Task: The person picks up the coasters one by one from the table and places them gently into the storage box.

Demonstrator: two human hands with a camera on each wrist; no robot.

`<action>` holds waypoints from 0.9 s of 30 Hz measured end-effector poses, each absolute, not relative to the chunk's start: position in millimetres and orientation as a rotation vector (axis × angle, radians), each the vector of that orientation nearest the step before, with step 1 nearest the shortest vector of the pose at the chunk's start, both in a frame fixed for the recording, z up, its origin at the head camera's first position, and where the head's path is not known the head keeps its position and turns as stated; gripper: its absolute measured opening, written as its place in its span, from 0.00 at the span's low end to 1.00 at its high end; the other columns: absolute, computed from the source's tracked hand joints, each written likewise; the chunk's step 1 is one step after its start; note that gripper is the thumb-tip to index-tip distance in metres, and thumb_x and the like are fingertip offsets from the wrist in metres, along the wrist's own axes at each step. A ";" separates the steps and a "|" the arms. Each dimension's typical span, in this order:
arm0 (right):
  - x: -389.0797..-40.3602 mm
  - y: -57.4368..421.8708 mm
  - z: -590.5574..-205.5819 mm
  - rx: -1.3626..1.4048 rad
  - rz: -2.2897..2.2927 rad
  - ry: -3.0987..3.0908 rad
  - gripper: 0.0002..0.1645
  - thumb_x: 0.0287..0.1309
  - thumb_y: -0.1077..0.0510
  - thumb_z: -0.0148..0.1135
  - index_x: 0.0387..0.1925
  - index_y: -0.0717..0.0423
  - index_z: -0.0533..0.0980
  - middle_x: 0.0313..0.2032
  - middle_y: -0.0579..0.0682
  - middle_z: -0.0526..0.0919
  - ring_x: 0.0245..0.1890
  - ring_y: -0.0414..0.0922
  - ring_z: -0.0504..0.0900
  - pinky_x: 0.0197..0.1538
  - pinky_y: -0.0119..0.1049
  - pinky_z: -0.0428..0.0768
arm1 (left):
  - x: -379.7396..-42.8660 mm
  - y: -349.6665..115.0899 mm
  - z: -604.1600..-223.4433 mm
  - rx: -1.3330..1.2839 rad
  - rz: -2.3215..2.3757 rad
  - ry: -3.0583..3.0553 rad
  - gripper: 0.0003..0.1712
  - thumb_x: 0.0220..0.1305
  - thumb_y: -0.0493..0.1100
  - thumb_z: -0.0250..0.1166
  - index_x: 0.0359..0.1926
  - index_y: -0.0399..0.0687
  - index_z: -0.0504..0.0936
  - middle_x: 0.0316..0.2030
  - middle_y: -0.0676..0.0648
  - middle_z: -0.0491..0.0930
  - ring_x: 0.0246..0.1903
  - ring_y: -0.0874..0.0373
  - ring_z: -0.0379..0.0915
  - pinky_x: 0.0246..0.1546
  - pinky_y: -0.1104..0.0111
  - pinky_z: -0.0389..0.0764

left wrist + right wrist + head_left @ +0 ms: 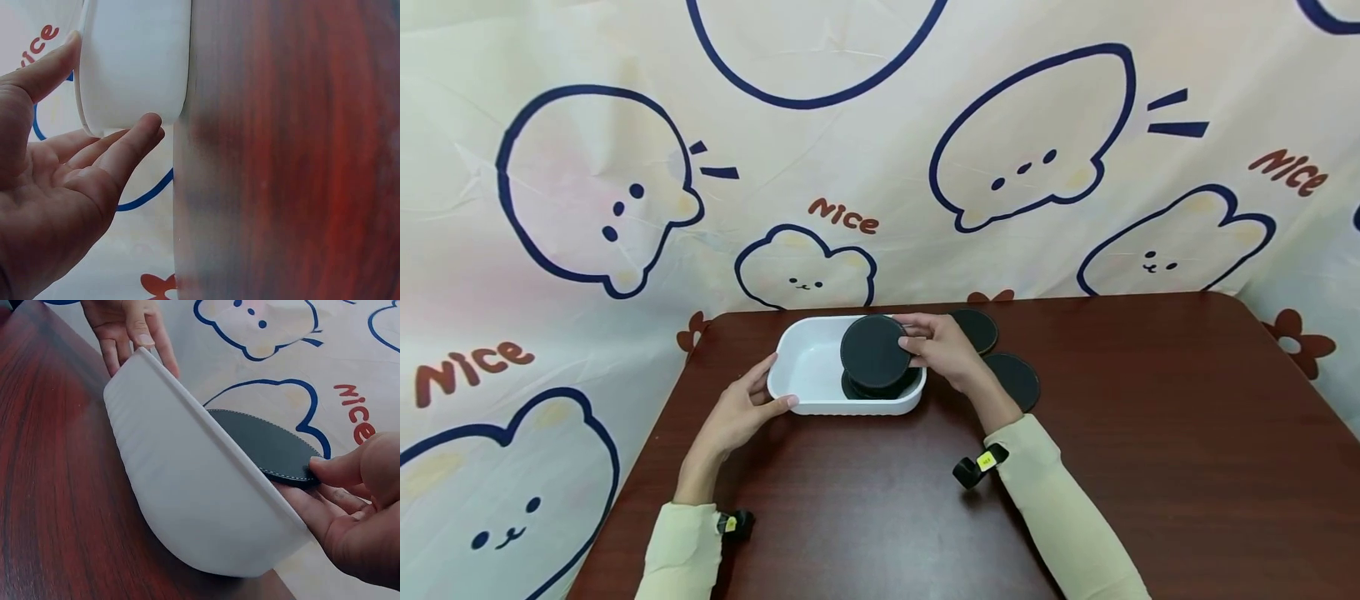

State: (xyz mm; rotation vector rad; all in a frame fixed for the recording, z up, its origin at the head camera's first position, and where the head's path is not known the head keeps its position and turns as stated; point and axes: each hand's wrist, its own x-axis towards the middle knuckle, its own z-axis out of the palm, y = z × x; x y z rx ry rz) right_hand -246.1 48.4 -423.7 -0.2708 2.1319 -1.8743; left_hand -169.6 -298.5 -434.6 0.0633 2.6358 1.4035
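Observation:
A white oblong plastic basin point(808, 367) stands near the table's far edge. My left hand point(741, 414) grips its left end, with the thumb on the rim and the fingers against the end wall point(134, 69). Between thumb and fingers, my right hand point(953, 352) pinches a round black coaster point(874, 352) by its right edge. White stitching runs round that coaster point(269, 447) in the right wrist view, where it is tilted over the basin's rim. Another black disc point(907, 385) lies inside the basin beneath it, mostly hidden.
Two more black coasters point(976, 331) point(1017, 382) lie on the dark red-brown table point(1150, 467), right of the basin and partly behind my right hand and wrist. A cartoon-printed cloth point(880, 158) hangs behind the table's far edge.

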 end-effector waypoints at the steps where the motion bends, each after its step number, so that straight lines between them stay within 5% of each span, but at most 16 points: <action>1: -246.0 47.2 -423.2 -0.268 -1.860 2.147 0.27 0.76 0.63 0.63 0.72 0.49 0.78 0.63 0.59 0.85 0.53 0.46 0.87 0.46 0.34 0.90 | -169.6 -298.2 -434.7 0.064 1.404 2.635 0.56 0.71 0.49 0.75 0.87 0.49 0.49 0.82 0.34 0.61 0.73 0.37 0.73 0.65 0.50 0.81; 27: -245.5 39.9 -425.4 -0.336 -1.696 2.349 0.26 0.76 0.62 0.63 0.71 0.52 0.78 0.62 0.60 0.85 0.61 0.54 0.87 0.52 0.43 0.91 | -169.6 -298.6 -434.2 0.069 1.389 2.650 0.56 0.71 0.48 0.74 0.87 0.48 0.50 0.81 0.33 0.61 0.73 0.37 0.73 0.66 0.48 0.81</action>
